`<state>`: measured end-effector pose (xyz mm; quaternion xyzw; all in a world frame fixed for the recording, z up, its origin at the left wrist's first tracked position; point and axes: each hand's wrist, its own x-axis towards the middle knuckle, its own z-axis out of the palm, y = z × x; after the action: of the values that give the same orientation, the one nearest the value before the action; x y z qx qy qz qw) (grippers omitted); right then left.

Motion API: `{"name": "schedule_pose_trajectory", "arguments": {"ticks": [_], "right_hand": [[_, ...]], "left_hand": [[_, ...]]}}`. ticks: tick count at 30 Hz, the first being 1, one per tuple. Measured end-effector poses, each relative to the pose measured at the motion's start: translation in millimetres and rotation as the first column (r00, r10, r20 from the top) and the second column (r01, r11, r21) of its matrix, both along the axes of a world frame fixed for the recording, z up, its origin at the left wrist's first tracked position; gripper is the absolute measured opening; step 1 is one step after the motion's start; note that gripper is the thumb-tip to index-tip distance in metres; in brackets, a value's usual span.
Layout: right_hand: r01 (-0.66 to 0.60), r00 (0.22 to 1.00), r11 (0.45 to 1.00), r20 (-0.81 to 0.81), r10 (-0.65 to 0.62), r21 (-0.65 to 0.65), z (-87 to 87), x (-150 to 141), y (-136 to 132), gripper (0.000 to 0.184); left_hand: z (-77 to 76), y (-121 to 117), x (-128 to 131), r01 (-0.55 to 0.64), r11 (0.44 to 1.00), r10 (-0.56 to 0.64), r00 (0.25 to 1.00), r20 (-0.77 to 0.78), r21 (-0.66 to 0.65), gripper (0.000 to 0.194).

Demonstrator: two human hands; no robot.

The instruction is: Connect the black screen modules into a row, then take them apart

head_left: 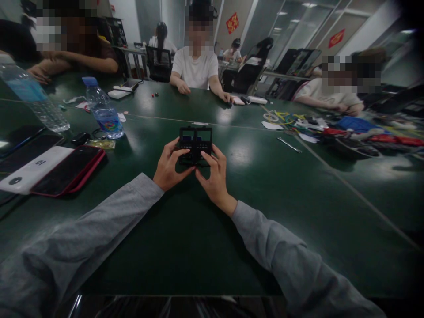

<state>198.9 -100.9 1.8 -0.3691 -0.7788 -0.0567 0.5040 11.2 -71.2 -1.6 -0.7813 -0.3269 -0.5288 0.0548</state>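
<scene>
Between both hands, above the dark green table [185,247], is a small black two-panel frame [194,150]. Each panel has a square window near its top and small marks beneath it; its exact kind I cannot make out. My left hand [170,167] is closed on the left side, index finger across the front and thumb at the bottom edge. My right hand [213,174] grips the right side in the same way. The two thumbs nearly meet under the middle of the frame, which stands upright facing me.
Left are a water bottle [102,108], a larger bottle [35,99], a phone in a red case [68,170] and a white device [36,165]. A wrench [289,145] and a heap of cables and tools [351,130] lie right. People sit across the table.
</scene>
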Motion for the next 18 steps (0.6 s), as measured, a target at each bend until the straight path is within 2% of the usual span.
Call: {"name": "schedule_pose_trajectory", "arguments": {"ticks": [11,18], "right_hand": [[0.008,0.999,1.000,-0.044,-0.009,-0.031,-3.5,-10,8,0.075],[0.078,0.996,0.996,-0.042,-0.080,-0.050,-6.8,-22,15,0.076]], "left_hand": [[-1.2,1,-1,-0.035,0.999,0.035,0.999,0.000,-0.005,0.054],[-1.5,4,1,-0.058,0.998,0.058,0.998,0.019,-0.005,0.053]]}}
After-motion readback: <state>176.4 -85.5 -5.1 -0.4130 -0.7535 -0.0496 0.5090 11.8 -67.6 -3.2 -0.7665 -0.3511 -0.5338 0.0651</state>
